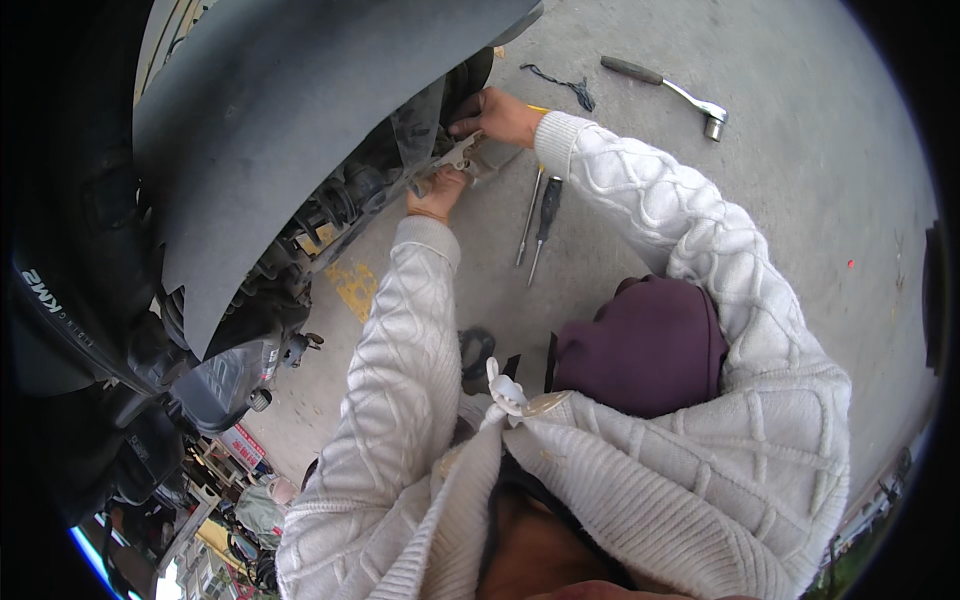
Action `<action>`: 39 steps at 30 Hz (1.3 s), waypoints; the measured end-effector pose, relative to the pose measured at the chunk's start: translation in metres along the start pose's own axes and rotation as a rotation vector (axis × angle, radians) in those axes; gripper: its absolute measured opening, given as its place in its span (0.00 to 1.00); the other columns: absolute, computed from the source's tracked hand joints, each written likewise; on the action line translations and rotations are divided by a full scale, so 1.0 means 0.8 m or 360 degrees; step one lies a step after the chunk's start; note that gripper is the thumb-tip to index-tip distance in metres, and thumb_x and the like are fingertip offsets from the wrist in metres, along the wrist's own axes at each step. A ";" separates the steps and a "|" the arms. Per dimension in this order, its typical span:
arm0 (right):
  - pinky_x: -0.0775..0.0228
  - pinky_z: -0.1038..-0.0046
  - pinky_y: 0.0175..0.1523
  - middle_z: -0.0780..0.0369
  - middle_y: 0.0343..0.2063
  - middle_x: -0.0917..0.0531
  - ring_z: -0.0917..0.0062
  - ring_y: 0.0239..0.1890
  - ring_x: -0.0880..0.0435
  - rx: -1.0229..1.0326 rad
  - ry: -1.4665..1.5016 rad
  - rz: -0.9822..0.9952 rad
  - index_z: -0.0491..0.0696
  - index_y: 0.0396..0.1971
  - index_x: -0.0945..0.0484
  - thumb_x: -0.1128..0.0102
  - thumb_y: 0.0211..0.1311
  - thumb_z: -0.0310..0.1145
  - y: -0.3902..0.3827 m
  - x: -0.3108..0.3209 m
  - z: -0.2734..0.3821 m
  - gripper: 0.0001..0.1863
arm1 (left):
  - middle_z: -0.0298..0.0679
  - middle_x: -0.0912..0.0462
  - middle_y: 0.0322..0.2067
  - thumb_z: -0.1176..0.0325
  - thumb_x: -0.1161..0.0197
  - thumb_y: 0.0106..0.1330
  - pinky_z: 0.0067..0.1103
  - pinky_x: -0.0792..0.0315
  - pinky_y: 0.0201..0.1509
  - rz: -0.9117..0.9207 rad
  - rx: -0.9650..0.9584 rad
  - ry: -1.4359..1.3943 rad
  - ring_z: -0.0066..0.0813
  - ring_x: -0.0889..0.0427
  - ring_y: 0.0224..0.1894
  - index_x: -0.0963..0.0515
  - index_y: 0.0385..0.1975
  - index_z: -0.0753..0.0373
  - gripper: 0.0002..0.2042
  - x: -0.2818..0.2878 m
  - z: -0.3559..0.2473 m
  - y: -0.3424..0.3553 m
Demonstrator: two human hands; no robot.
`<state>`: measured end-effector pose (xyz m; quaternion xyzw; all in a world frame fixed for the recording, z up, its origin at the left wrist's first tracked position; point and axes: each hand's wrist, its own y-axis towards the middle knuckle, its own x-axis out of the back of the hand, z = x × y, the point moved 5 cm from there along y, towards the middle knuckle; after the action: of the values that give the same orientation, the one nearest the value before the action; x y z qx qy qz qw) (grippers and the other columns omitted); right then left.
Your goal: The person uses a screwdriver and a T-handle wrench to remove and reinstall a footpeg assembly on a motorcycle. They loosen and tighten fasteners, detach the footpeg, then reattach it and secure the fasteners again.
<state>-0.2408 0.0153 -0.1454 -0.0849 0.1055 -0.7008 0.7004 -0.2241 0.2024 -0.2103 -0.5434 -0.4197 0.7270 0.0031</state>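
Both my hands are at the underside of a scooter, beneath its dark grey body panel point(300, 120). My left hand point(438, 195) is closed at a dirty, light-coloured metal bracket point(462, 157), with its fingertips partly hidden behind that part. Just beyond it, my right hand point(497, 117) reaches in with fingers bent and pinched near the bracket's upper end. Whatever is between those fingers is too small or too hidden to make out. A translucent plastic flap point(415, 130) hangs beside the hands, and a black coil spring point(325, 212) shows nearer to me.
On the concrete floor lie a black-handled screwdriver point(547, 215), a second slim shaft tool point(529, 220), a ratchet wrench with a socket point(690, 95) and a dark cord point(565, 83). My purple-clad knee point(645, 345) is bent at the right. Assorted clutter point(230, 480) stands at the lower left.
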 end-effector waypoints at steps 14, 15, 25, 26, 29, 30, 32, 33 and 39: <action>0.29 0.76 0.42 0.59 0.30 0.16 0.80 0.33 0.20 0.0188 -0.0130 -0.0195 0.39 0.38 0.20 0.36 0.56 0.33 -0.014 -0.004 0.000 0.14 | 0.38 0.27 0.44 0.58 0.52 0.64 0.26 0.38 0.40 -0.0605 -0.0443 0.0258 0.29 0.31 0.43 0.29 0.46 0.59 0.16 -0.038 0.019 -0.011; 0.29 0.76 0.42 0.60 0.30 0.16 0.80 0.33 0.20 0.0184 -0.0115 -0.0186 0.38 0.38 0.20 0.36 0.56 0.33 -0.012 -0.004 -0.001 0.14 | 0.38 0.25 0.45 0.57 0.51 0.64 0.26 0.38 0.41 -0.0580 -0.0473 0.0274 0.31 0.29 0.42 0.28 0.46 0.59 0.17 -0.041 0.022 -0.012; 0.30 0.75 0.46 0.57 0.42 0.19 0.76 0.41 0.22 -0.0189 -0.0298 0.0063 0.40 0.48 0.25 0.45 0.62 0.49 -0.002 0.001 0.003 0.26 | 0.34 0.29 0.34 0.58 0.50 0.62 0.24 0.44 0.36 -0.0437 -0.0403 0.0231 0.26 0.36 0.33 0.29 0.38 0.56 0.11 -0.024 0.011 -0.008; 0.30 0.75 0.47 0.57 0.43 0.20 0.76 0.42 0.22 -0.0167 -0.0436 0.0121 0.40 0.49 0.26 0.47 0.62 0.51 0.000 0.002 0.010 0.28 | 0.34 0.29 0.34 0.58 0.49 0.61 0.24 0.44 0.36 -0.0601 -0.0442 0.0211 0.26 0.36 0.33 0.29 0.38 0.56 0.11 -0.021 0.011 -0.011; 0.31 0.75 0.48 0.57 0.45 0.20 0.74 0.45 0.24 -0.0266 -0.0686 0.0305 0.42 0.50 0.27 0.52 0.63 0.56 0.003 0.004 0.022 0.31 | 0.33 0.28 0.34 0.57 0.48 0.60 0.24 0.44 0.36 -0.0687 -0.0426 0.0211 0.25 0.35 0.34 0.29 0.38 0.55 0.12 -0.027 0.013 -0.014; 0.31 0.75 0.49 0.57 0.44 0.20 0.74 0.45 0.24 -0.0394 -0.0637 0.0376 0.42 0.51 0.27 0.53 0.63 0.56 0.000 0.005 0.020 0.31 | 0.33 0.28 0.35 0.57 0.47 0.59 0.24 0.43 0.37 -0.0706 -0.0407 0.0216 0.25 0.35 0.34 0.29 0.38 0.55 0.12 -0.027 0.013 -0.017; 0.32 0.75 0.50 0.57 0.44 0.20 0.73 0.46 0.24 -0.0467 -0.0496 0.0414 0.42 0.52 0.27 0.55 0.64 0.55 -0.008 0.005 0.018 0.31 | 0.33 0.27 0.34 0.56 0.46 0.59 0.24 0.42 0.38 -0.0687 -0.0377 0.0246 0.26 0.34 0.34 0.29 0.37 0.55 0.13 -0.028 0.013 -0.018; 0.32 0.75 0.51 0.57 0.45 0.21 0.73 0.46 0.24 -0.0410 -0.0407 0.0382 0.43 0.53 0.28 0.55 0.64 0.55 -0.010 0.005 0.019 0.31 | 0.33 0.27 0.34 0.56 0.45 0.58 0.24 0.42 0.39 -0.0646 -0.0370 0.0268 0.26 0.34 0.34 0.29 0.37 0.55 0.13 -0.028 0.012 -0.018; 0.32 0.76 0.50 0.59 0.50 0.24 0.75 0.47 0.25 -0.0187 -0.0668 0.0495 0.43 0.58 0.35 0.53 0.64 0.54 0.004 -0.001 0.013 0.33 | 0.32 0.30 0.31 0.57 0.45 0.59 0.24 0.42 0.37 -0.0680 -0.0466 0.0352 0.25 0.35 0.32 0.28 0.35 0.55 0.11 -0.027 0.011 -0.018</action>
<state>-0.2345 0.0161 -0.1361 -0.2517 0.0101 -0.5445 0.8001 -0.2289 0.1962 -0.1840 -0.5131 -0.6225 0.5779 0.1236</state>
